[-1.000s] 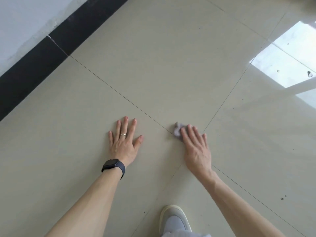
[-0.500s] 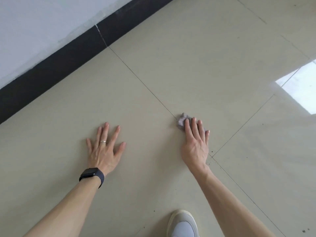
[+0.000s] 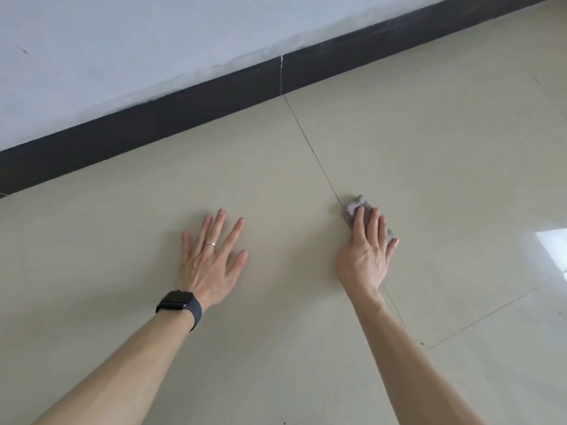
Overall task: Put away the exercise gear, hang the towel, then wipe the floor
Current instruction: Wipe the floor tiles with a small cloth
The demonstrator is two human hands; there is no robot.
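Nearest the camera, a bare left forearm [image 3: 122, 363] and a bare right forearm [image 3: 399, 357] reach forward from the bottom edge over a glossy beige tiled floor [image 3: 276, 363]. On the left wrist sits a black rectangular smartwatch on a dark band [image 3: 179, 305].

Beyond it, the left hand [image 3: 211, 259] lies palm down on the tile with fingers straight and spread wide. It holds nothing, and a thin silver ring [image 3: 210, 243] circles one finger.

Well apart to the right, the right hand [image 3: 365, 253] is also palm down. Its fingers are extended and close together, pressing flat on a small crumpled grey cloth [image 3: 352, 207]. The cloth rests on the floor under those fingers. Part of it sticks out past the fingertips and a little shows beside the little finger. The right thumb is hidden, so whether it touches the cloth cannot be told.

A thin dark grout line [image 3: 313, 151] runs from under the right hand, past the cloth's left edge, and away toward the wall. Another joint crosses the tiles at the right, near a bright patch of reflected light [image 3: 552, 250] at the frame's edge.

Farther off, a black skirting strip [image 3: 214, 99] borders the floor along its far side, with a pale vertical seam where the grout line meets it. Above it rises a white painted wall [image 3: 122, 41], faintly smudged just above the skirting.
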